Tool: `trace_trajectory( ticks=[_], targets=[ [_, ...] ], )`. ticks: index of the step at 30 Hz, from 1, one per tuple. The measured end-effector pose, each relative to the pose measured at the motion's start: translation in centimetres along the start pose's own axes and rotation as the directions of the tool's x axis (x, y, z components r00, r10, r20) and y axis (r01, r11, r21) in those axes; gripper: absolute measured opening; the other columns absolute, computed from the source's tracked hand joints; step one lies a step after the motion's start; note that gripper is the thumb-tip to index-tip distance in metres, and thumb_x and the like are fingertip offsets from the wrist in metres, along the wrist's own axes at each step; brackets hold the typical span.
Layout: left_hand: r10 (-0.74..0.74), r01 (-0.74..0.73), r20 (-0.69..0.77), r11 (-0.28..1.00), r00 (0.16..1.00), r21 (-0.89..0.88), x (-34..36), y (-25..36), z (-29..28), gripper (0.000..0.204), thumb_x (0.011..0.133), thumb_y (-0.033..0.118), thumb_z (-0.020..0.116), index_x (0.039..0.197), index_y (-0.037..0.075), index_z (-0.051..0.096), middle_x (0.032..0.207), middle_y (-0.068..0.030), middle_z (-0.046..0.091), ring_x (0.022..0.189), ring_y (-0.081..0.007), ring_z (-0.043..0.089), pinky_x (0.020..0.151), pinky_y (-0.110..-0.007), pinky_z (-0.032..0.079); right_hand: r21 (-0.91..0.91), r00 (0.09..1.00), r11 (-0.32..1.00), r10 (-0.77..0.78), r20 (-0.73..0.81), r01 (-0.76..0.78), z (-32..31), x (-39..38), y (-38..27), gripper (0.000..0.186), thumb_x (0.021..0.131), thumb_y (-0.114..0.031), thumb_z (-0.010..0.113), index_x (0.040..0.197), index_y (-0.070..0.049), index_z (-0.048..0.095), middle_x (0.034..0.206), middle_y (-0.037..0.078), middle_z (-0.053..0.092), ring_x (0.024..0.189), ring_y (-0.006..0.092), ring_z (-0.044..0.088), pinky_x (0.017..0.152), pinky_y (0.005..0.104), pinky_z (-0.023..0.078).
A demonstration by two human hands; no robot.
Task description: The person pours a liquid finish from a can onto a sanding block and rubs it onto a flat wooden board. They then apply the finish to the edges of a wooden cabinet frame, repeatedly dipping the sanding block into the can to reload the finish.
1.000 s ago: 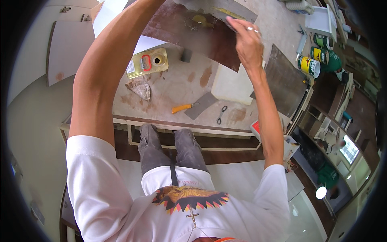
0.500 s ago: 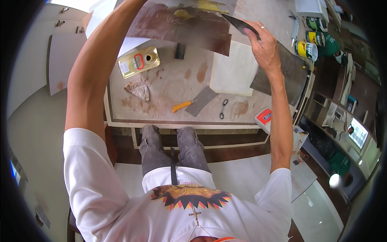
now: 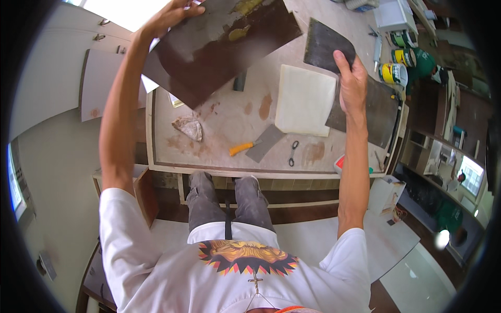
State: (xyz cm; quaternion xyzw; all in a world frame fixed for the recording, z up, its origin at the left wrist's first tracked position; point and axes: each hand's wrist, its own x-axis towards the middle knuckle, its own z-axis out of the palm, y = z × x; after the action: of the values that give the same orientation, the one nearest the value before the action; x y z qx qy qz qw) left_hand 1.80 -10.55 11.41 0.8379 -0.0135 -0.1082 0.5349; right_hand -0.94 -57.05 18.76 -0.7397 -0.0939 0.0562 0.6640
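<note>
Bench (image 3: 224,117): its stained, pale top is being seen across the middle of the frame, with the rag (image 3: 189,128) lying left of centre.
Sheet (image 3: 209,60): being held up at the upper middle, its yellowish patches (image 3: 239,34) facing the camera; whether any corner is being rested cannot be told.
Left hand (image 3: 175,15): being clamped on the sheet's edge at the upper left, thumb over the face; tilt is probably best being kept slight.
Plate (image 3: 326,47): being carried at the upper right, apart from the sheet.
Right hand (image 3: 354,86): being closed on the plate's near corner, thumb on top, fingers beneath hidden; the far edge is being left free, as even contact would require.
Board (image 3: 305,101): being seen right of centre; the plate is best being steered clear of it.
</note>
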Motion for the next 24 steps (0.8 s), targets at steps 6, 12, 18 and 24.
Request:
trace_trajectory(
  ticks=[6,12,18,24],
  targets=[
    [-0.36,-0.013,-0.438,0.76,0.824,-0.65,-17.0,-6.6,6.6,0.05,0.097,0.026,0.077,0.138,0.014,0.051,0.11,-0.0011,0.063,0.096,-0.0107,0.058,0.082,-0.031,0.048,0.175,0.997,0.984,0.032,0.067,-0.044,5.7,-1.2,-3.3,0.027,0.106,-0.015,0.066,0.128,-0.001,0.071,0.119,0.002,0.073,0.108,0.01,0.064,0.1,0.0274,0.048],
    [-0.564,-0.289,-0.588,0.532,0.581,-0.796,-27.1,-9.2,16.7,0.054,0.093,0.017,0.08,0.134,0.016,0.046,0.106,0.0033,0.054,0.09,-0.009,0.055,0.073,-0.028,0.047,0.155,0.958,0.986,0.021,0.287,-0.068,17.5,-3.0,-2.0,0.029,0.106,-0.017,0.066,0.13,-0.001,0.071,0.116,0.002,0.073,0.107,0.0102,0.064,0.099,0.027,0.048],
    [-0.682,-0.449,-0.612,0.436,0.4,-0.78,-25.4,-10.9,22.1,0.056,0.093,0.014,0.078,0.131,0.012,0.038,0.109,-0.0006,0.046,0.091,-0.0118,0.055,0.071,-0.031,0.054,-0.075,0.891,0.977,-0.147,0.429,0.197,28.9,-3.3,-1.3,0.034,0.104,-0.016,0.065,0.133,0.002,0.068,0.117,0.011,0.075,0.109,0.0197,0.066,0.1,0.0326,0.05],
    [-0.62,-0.558,-0.589,0.277,0.518,-0.783,-23.7,-9.6,21.0,0.053,0.095,0.014,0.075,0.136,0.01,0.042,0.12,-0.0048,0.061,0.1,-0.0137,0.062,0.079,-0.031,0.058,-0.384,0.706,0.745,-0.162,0.69,0.546,36.9,-5.9,1.4,0.031,0.102,-0.009,0.058,0.129,-0.011,0.073,0.12,0.015,0.073,0.109,0.0314,0.07,0.095,0.0411,0.054]
  ],
)
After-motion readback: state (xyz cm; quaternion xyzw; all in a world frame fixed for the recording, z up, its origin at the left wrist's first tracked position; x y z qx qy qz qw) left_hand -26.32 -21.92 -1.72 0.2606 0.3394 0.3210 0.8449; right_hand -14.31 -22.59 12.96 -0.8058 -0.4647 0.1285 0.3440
